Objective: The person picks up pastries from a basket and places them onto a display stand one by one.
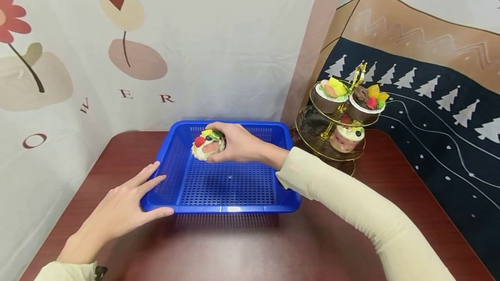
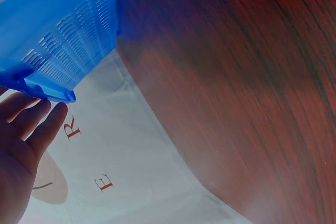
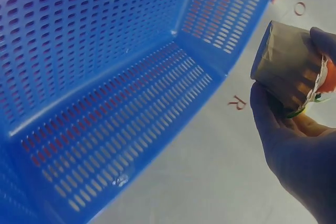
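Note:
Over the left part of the blue plastic basket (image 1: 230,208), my right hand (image 1: 243,142) grips a small cupcake (image 1: 208,145) topped with cream, a strawberry and yellow fruit pieces. In the right wrist view, thumb and fingers wrap the side of the cupcake's pale wrapper (image 3: 286,61), above the basket's slotted inside (image 3: 121,114). My left hand (image 1: 117,207) lies against the basket's front left corner with fingers and thumb spread along the rim. Its fingertips touch the blue edge in the left wrist view, where part of the hand (image 2: 21,145) shows.
A gold-framed tiered stand (image 1: 326,135) holds several dessert cups at the back right, two on the upper tier and at least one below. The dark red wooden table (image 1: 218,250) meets a printed curtain (image 1: 218,55) behind and a dark patterned cloth (image 1: 449,142) at right.

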### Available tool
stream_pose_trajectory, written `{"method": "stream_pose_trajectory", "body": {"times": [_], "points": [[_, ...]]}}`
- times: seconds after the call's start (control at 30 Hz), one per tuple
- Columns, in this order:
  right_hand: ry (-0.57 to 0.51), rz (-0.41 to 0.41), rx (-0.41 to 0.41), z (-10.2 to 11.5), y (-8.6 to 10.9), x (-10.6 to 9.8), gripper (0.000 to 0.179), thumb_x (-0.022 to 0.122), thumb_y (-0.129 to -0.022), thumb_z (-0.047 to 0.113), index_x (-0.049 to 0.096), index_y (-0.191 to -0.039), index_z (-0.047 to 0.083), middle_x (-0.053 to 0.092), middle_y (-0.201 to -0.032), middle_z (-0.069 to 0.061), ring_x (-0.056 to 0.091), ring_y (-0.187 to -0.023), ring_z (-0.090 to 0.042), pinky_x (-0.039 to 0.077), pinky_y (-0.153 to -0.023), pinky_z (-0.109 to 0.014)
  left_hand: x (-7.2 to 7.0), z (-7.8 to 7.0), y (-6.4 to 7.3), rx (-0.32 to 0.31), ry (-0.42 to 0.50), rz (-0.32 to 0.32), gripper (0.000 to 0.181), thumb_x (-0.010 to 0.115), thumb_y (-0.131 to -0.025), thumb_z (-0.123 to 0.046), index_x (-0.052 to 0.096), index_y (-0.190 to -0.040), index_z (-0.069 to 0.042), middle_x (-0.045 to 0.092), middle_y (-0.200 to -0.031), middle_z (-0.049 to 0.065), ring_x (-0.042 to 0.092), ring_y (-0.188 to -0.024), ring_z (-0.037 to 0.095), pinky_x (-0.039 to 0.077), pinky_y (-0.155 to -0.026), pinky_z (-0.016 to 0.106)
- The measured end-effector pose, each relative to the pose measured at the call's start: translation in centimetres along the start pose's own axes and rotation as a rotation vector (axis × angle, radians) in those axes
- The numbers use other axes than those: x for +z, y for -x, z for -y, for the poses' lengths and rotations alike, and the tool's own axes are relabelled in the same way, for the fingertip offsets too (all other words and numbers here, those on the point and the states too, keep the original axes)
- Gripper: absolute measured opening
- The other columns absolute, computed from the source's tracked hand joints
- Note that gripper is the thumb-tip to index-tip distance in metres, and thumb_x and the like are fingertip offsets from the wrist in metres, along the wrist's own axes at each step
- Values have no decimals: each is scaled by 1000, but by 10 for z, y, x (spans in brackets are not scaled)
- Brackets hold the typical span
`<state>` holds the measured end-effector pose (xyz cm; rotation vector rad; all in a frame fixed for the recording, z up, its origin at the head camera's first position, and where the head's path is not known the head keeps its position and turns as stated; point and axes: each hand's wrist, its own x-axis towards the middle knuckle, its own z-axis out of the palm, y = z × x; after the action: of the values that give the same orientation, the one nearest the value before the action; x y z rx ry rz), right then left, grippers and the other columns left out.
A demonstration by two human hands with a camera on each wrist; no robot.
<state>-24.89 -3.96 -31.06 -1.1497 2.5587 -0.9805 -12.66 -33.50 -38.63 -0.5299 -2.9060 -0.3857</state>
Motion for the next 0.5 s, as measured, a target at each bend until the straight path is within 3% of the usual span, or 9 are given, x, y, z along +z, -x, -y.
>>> {"method": "stream_pose_trajectory", "body": {"times": [0.23, 0.5], "points": [[21, -45, -20, 4, 24, -12, 70, 83, -80, 26, 51, -139, 11, 62, -113, 4, 58, -94, -7, 50, -80, -23, 2, 2, 0, 6, 1, -8, 86, 71, -76, -70, 61, -137, -10, 38, -157, 11, 51, -127, 46, 48, -85, 64], [21, -163, -34, -7, 65, -24, 70, 86, -76, 27, 56, -137, 11, 65, -116, 3, 60, -97, -9, 53, -84, -30, 4, 2, 0, 6, 6, -12, 86, 71, -77, -70, 61, -137, -10, 38, -157, 10, 51, -128, 46, 47, -86, 65]]}}
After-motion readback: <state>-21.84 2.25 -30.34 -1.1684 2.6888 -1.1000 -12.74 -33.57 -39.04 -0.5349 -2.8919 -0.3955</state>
